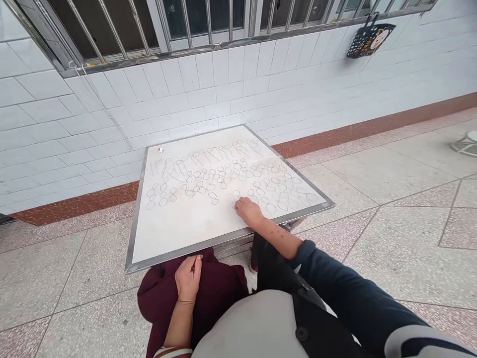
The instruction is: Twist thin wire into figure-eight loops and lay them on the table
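A white board (179,226) with a metal edge serves as a tabletop. Thin dark loops (270,205) cover much of it, many like figure eights. Along the far side the loops (208,154) have straight tails. Whether they are thread, wire or drawn lines is unclear. My right hand (249,211) rests on the near part of the board among the loops, fingers closed and pointing down. Whatever its fingertips pinch is hidden. Below the near edge, my left hand (188,276) lies on the maroon cloth (223,276) over the lap, fingers curled and thumb against them.
A small red-and-white object (160,150) sits at the board's far left corner. Behind stands a white tiled wall (208,102) with a barred window (208,22). A dark patterned bag (370,39) hangs from the bars. At far right is a round stool (467,143).
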A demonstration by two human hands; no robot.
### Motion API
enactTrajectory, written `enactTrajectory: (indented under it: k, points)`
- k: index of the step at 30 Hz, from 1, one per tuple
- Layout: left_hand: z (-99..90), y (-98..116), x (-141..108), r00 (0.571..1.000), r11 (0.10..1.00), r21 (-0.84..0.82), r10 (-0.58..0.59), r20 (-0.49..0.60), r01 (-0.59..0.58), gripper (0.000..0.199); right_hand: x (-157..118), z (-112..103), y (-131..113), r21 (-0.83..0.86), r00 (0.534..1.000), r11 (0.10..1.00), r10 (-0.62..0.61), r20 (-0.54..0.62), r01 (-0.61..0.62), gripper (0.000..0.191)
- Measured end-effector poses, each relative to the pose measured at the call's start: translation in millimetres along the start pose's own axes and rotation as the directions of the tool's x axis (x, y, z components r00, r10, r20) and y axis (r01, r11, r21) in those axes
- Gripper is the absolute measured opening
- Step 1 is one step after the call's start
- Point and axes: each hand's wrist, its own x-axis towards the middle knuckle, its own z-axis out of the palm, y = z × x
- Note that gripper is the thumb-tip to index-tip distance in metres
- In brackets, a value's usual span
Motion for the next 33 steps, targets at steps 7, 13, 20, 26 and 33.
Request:
enactTrajectory:
  k: [7, 13, 20, 26, 33]
  points:
    - [-4.9, 21.1, -2.9, 0.986, 0.979, -0.184, -0.112, -0.124, 0.088, 0.031, -42.0, -46.5, -44.1, 0.247, 0.988, 0.968, -0.009, -0.156, 0.048, 0.014]
    - [-29.6, 112.1, 20.6, 0.964, 0.644, -0.73, -0.254, 0.076, 0.227, 0.049, -87.6, -95.5, -96.5, 0.975, 0.995, 0.203, -0.012, 0.098, -0.094, 0.016]
    - [-47.3, 182.6, 10.7, 0.953, 0.362, -0.904, -0.274, 0.13, 0.228, 0.04, -107.3, -108.1, -112.5, 0.988, 0.986, -0.018, -0.07, 0.149, -0.151, 0.019]
    - [-47.1, 190.9, -3.3, 0.949, 0.373, -0.904, -0.302, 0.093, 0.208, 0.04, -118.8, -105.5, -111.7, 0.97, 0.973, -0.097, -0.088, 0.215, -0.223, 0.017]
    - [-49.1, 193.1, -3.9, 0.938, 0.408, -0.891, -0.344, 0.052, 0.199, 0.04, -126.0, -109.9, -113.1, 0.964, 0.962, -0.092, -0.144, 0.233, -0.248, 0.019]
